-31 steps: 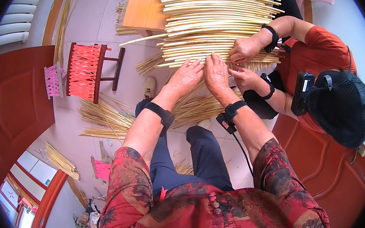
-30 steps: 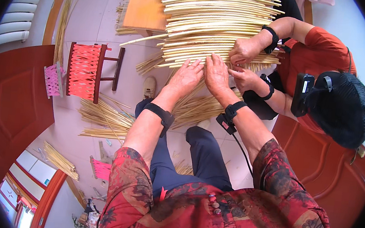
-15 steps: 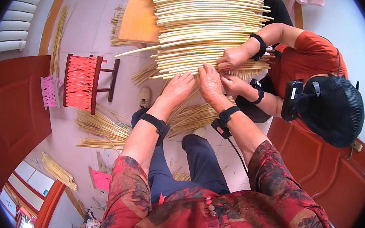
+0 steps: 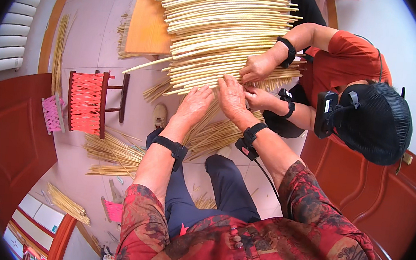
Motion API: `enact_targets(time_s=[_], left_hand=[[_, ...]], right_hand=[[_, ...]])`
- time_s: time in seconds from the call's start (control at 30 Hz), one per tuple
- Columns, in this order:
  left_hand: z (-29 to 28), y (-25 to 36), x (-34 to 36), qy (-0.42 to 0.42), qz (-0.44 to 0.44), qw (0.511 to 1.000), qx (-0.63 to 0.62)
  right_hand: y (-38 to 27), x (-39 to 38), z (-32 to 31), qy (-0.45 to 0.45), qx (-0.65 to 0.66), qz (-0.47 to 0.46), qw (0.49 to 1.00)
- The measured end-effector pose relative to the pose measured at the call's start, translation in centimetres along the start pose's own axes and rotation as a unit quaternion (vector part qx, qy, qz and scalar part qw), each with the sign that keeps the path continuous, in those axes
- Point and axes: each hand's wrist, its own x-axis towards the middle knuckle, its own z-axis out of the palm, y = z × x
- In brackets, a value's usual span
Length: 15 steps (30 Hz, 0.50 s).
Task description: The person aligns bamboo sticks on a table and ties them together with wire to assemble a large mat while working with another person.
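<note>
A mat of pale straw-coloured stalks [image 4: 221, 32], laid side by side, lies over an orange wooden table and hangs past its near edge. My left hand [image 4: 195, 104] is closed over the mat's near edge, fingers bent on the outermost stalks. Beside it, my right hand [image 4: 231, 96] grips the same edge further right; both thumbs are hidden. Close to my right hand, a co-worker's hand [image 4: 258, 69] is on the stalks, and the co-worker's other hand [image 4: 256, 98] is at the mat's right end. One stalk [image 4: 147, 65] sticks out at the left.
Loose stalk bundles lie on the tiled floor, under the mat and at the left [image 4: 112, 154]. A stool with a red woven seat [image 4: 87, 102] stands left, next to a small pink woven stool [image 4: 52, 114]. The orange table [image 4: 150, 31] is ahead; a red-brown bench [image 4: 361, 183] is right.
The whole view has shifted slightly, so the mat and stools sit further left. Both my hands stay on the near edge. The co-worker's hands remain at the mat's right side.
</note>
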Motion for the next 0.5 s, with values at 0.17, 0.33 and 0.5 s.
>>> enact_targets(time_s=[0.17, 0.33, 0.5], left_hand=[[-0.17, 0.10, 0.20, -0.002, -0.001, 1.000, 0.001], [-0.19, 0.00, 0.10, -0.016, -0.007, 1.000, -0.001], [-0.01, -0.10, 0.26, 0.006, 0.001, 1.000, -0.006]], right_hand=[[0.18, 0.08, 0.23, 0.003, 0.000, 0.009, 1.000], [-0.11, 0.10, 0.43, -0.001, 0.002, 0.015, 1.000], [0.07, 0.25, 0.51, 0.006, 0.000, 0.011, 1.000]])
